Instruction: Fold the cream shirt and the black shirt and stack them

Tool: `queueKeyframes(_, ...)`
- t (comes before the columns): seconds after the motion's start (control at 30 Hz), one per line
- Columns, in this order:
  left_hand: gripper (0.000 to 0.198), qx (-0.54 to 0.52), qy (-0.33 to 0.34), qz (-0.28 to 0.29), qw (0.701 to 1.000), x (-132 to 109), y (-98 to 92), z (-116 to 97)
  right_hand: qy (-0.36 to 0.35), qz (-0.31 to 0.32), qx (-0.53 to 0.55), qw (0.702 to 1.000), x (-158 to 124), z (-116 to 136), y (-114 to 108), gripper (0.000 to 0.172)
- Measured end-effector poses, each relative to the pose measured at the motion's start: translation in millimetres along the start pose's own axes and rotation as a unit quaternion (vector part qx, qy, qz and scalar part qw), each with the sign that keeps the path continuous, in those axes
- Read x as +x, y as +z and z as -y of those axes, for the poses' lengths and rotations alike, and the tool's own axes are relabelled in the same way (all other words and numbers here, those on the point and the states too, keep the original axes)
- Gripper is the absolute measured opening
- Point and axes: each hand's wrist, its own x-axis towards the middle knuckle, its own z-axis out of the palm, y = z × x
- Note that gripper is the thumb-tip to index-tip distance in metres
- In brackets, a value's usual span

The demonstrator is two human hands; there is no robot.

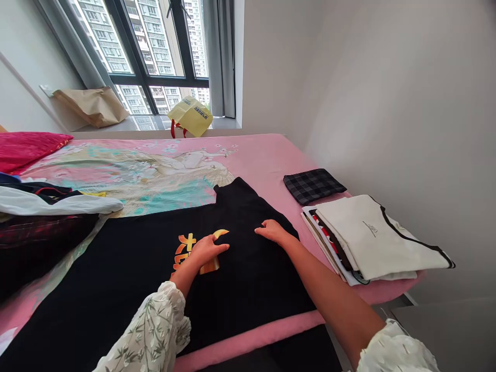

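A black T-shirt (248, 289) with an orange and yellow print (210, 265) lies spread on the bed, one sleeve folded in at the far side. My left hand (203, 252) rests on the print, partly covering it, with thumb and fingers apart. Farther right, my right hand (273, 232) is over the plain part of the shirt near its right edge. Its fingers are slightly bent and apart, and no cloth shows between them. Whether the right fingertips press on the fabric I cannot tell.
Folded pale shirts (364, 237) are stacked at the bed's right corner, beside a folded dark checked cloth (313, 185). Loose clothes (50, 201) are heaped at left, near a red pillow (31, 147). A paper bag (93, 106) and a yellow bag (190, 116) stand by the window.
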Motion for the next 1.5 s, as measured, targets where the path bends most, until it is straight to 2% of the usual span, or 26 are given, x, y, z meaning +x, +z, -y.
queueKeyframes(0.1,0.027,-0.020,-0.002,-0.028,0.999,1,-1.4,4,-0.017,-0.019,0.002,1.000,14,16,5,0.022)
queueKeyframes(0.2,0.030,-0.037,0.000,-0.104,0.994,-8,2.5,5,-0.022,-0.066,-0.009,0.998,10,29,7,0.032)
queueKeyframes(0.23,0.031,-0.036,0.022,-0.140,0.989,-14,5.6,5,-0.035,-0.087,-0.015,0.995,2,31,9,0.036)
queueKeyframes(0.3,0.027,-0.011,0.133,-0.188,0.973,-30,14.7,5,-0.116,-0.123,-0.040,0.985,-22,30,14,0.042)
queueKeyframes(0.33,0.028,0.017,0.212,-0.186,0.959,-39,20.2,7,-0.180,-0.125,-0.064,0.973,-36,26,18,0.043)
queueKeyframes(0.4,0.035,0.093,0.340,-0.141,0.925,-56,30.9,14,-0.298,-0.088,-0.133,0.941,-63,9,26,0.046)
queueKeyframes(0.43,0.040,0.130,0.362,-0.114,0.916,-62,35.0,19,-0.319,-0.057,-0.167,0.931,-74,-3,29,0.048)
queueKeyframes(0.5,0.054,0.183,0.341,-0.090,0.918,-71,38.5,27,-0.269,-0.020,-0.215,0.939,-85,-30,30,0.056)
queueKeyframes(0.6,0.061,0.206,0.288,-0.089,0.931,-69,32.5,26,-0.159,-0.031,-0.227,0.960,-79,-55,19,0.058)
queueKeyframes(0.67,0.050,0.197,0.303,-0.075,0.929,-58,27.7,10,-0.140,-0.065,-0.196,0.968,-65,-54,8,0.048)
queueKeyframes(0.73,0.041,0.171,0.347,-0.055,0.920,-41,28.8,-13,-0.155,-0.112,-0.147,0.970,-46,-41,-2,0.040)
queueKeyframes(0.8,0.041,0.150,0.383,-0.040,0.911,-22,38.4,-33,-0.178,-0.145,-0.104,0.968,-24,-23,-8,0.036)
queueKeyframes(0.9,0.050,0.139,0.384,-0.050,0.912,-2,61.1,-47,-0.163,-0.139,-0.059,0.975,15,1,-12,0.038)
queueKeyframes(1.03,0.057,0.120,0.377,-0.067,0.916,3,78.8,-39,-0.106,-0.100,-0.028,0.989,81,18,-13,0.049)
queueKeyframes(1.2,0.058,0.090,0.374,-0.054,0.922,0,75.9,-31,-0.043,-0.065,-0.009,0.997,166,37,-7,0.071)
queueKeyframes(1.33,0.059,0.066,0.373,-0.046,0.924,3,78.1,-28,0.016,-0.051,0.010,0.999,217,52,3,0.085)
queueKeyframes(1.4,0.060,0.052,0.375,-0.050,0.924,4,80.8,-25,0.040,-0.052,0.024,0.998,233,58,7,0.081)
queueKeyframes(1.5,0.061,0.041,0.377,-0.058,0.923,5,83.3,-23,0.052,-0.043,0.063,0.996,240,64,9,0.056)
